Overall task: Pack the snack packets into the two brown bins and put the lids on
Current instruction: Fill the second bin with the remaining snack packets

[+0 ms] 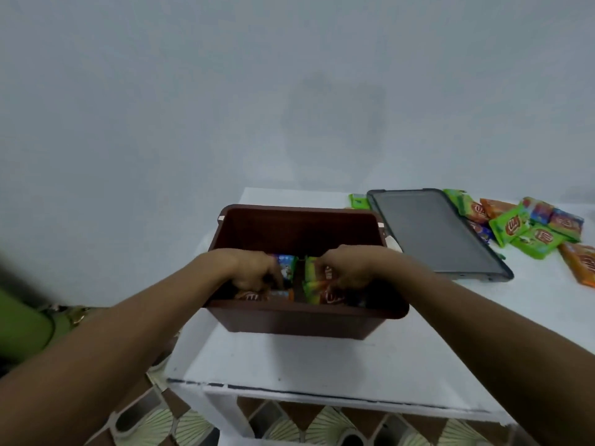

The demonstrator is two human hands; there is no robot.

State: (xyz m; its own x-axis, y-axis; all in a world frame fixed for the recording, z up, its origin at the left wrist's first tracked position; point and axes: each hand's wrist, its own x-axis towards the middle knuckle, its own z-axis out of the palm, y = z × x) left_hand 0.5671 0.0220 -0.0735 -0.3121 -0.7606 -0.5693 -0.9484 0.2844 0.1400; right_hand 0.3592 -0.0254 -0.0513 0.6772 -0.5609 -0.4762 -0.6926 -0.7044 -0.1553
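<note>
A brown bin [299, 226] stands open on the white table [289, 365], with several snack packets [317, 284] lying in it. Both my hands reach down inside it. My left hand [254, 268] has its fingers curled on packets at the bin's left side. My right hand [351, 268] has its fingers curled on the green and orange packets at the right side. A grey lid [431, 233] lies flat on the table to the right of the bin. Only one brown bin is in view.
A pile of loose green, orange and blue snack packets [528, 230] lies at the table's far right, beyond the lid. One green packet [358, 201] sits behind the lid's left corner. A pale wall stands behind the table. Patterned floor tiles [322, 423] show below.
</note>
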